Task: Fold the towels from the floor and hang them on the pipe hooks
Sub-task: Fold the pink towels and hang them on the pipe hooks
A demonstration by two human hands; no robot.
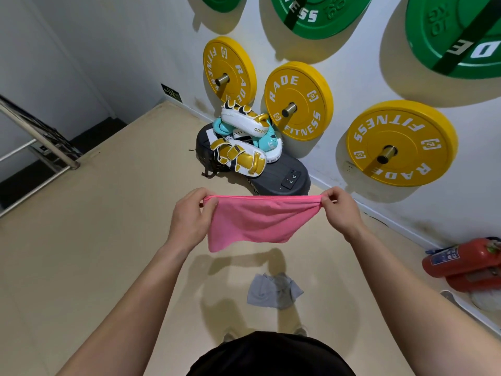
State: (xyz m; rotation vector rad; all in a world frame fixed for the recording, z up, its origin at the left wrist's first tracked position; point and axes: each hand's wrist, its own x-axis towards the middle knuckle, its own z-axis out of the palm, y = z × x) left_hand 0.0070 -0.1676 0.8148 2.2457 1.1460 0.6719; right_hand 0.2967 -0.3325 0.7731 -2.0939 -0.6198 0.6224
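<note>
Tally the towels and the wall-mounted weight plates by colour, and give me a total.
pink towel: 1
grey towel: 1
yellow plates: 3
green plates: 3
Total: 8

Yellow weight plates (298,101) hang on the wall; boxing pads (238,156) below; fire extinguisher (466,260) floored.

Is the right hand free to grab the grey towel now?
Probably not: the right hand and left hand both pinch the pink towel, stretched between them; the grey towel lies uncovered on the floor below.
</note>
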